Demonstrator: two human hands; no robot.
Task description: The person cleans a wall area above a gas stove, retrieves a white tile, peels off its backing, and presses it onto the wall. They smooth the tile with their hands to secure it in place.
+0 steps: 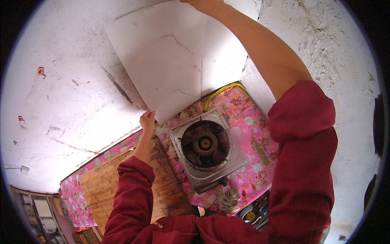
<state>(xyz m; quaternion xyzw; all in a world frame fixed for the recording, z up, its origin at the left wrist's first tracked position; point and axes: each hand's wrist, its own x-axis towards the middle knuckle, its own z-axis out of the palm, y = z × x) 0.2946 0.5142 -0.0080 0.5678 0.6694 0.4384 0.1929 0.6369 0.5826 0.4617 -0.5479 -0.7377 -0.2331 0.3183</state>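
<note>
A large white marbled sheet point(164, 58) stands against the white wall behind the stove, its left side lifted off the wall. The fingers of my left hand point(148, 120) are pinched on its lower left edge, just above the counter. My right hand point(203, 4) reaches up to the sheet's top edge; the frame cuts it off, so its grip is hidden. A second white panel point(224, 52) covers the wall to the right, up to the corner. Below the sheet sits a single-burner gas stove point(205, 146) with a black knob.
A pink floral tablecloth point(240, 122) covers the counter. Left of the stove lies a wooden board point(103, 183). A yellow hose point(225, 88) curves behind the stove. A crumpled cloth point(228, 199) and a flat strip point(260, 153) are near the front and right. Small hooks point(40, 71) dot the left wall.
</note>
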